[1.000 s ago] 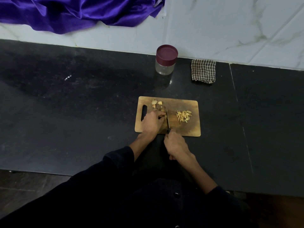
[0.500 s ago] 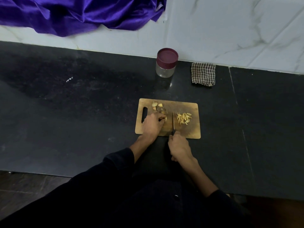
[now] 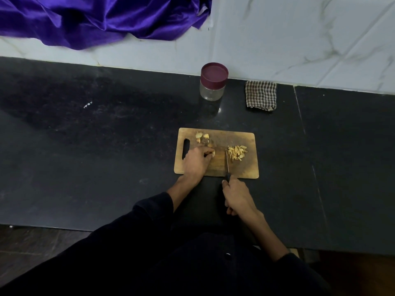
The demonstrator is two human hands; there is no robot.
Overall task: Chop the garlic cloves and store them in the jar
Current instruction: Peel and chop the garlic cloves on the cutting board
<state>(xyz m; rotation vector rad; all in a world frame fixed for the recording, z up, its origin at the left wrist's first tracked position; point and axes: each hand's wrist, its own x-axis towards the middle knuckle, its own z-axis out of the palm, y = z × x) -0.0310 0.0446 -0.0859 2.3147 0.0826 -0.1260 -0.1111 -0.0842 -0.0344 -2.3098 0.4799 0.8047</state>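
A wooden cutting board (image 3: 245, 169) lies on the black counter. My left hand (image 3: 197, 162) rests on the board and pinches a garlic clove (image 3: 212, 154) at its fingertips. My right hand (image 3: 237, 196) grips the black handle of a knife (image 3: 227, 164), whose blade lies on the board just left of a pile of chopped garlic (image 3: 237, 153). A few whole cloves (image 3: 202, 136) sit near the board's far left corner. A clear jar with a maroon lid (image 3: 213, 81) stands closed behind the board by the wall.
A folded checked cloth (image 3: 260, 95) lies to the right of the jar. Purple satin fabric (image 3: 102, 18) drapes over the white marble wall at the top left. The counter's front edge runs just in front of my body.
The knife has shifted right, from beside my left fingertips to the edge of the chopped pile. My left hand stays on the clove.
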